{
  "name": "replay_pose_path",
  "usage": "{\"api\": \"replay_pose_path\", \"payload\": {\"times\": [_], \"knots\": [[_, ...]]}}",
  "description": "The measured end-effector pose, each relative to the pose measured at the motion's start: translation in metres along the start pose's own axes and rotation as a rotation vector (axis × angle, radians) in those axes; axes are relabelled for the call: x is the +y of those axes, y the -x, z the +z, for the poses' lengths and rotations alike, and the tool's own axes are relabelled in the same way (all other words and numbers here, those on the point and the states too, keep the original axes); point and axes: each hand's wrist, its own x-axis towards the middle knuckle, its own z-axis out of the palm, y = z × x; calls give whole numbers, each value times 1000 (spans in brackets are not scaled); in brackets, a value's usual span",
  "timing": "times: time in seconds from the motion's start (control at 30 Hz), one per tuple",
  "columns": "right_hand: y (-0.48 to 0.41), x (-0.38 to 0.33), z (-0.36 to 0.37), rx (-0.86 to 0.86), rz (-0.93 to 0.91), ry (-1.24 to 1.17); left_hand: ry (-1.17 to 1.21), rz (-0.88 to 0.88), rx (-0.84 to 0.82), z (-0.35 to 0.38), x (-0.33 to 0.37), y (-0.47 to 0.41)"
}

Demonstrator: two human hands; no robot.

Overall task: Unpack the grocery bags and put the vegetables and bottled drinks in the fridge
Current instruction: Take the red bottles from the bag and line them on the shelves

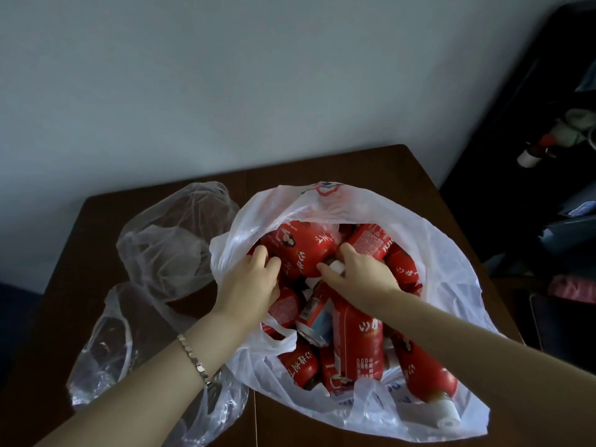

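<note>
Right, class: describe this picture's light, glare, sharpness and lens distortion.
Head view: dim, cool, even light with no hard shadows. Head view: the right side falls almost black. Head view: faint glints on the clear bags, print slightly soft on the uppermost bottle, and the wide lens splays the edges of the table.

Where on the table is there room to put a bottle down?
Bare table shows along the wall behind the white bag, and a small near patch between it and the clear bags. The middle is crowded: left hand and right hand grip red bottles inside the white bag.
</note>
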Motion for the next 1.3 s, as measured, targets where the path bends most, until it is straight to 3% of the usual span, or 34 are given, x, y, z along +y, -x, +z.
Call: {"api": "replay_pose_path", "payload": {"times": [0.23, 0.4, 0.5, 0.67, 0.8, 1.03, 1.3], "knots": [[41, 19, -1, 184, 32, -138, 17, -52, -16, 4, 3, 5], [56, 5, -23, 245, -70, -89, 32, -229, -51, -1, 9, -3], [71, -8, -45, 323, -152, -130, -4, -189, -63, -25, 23, -10], [106, -26, -94, 470, -315, -153, 93, -202, 136, -85, 56, -8], [133, -33, -137, 528, -342, -129, 149, -161, 234, -129, 83, 0], [190, -30, -161, 592, -160, 72, 263, -3, 90, -167, 121, 18], [306, -8, -120, 682, 292, 105, 274, 415, -37, -154, 191, 40]]}}
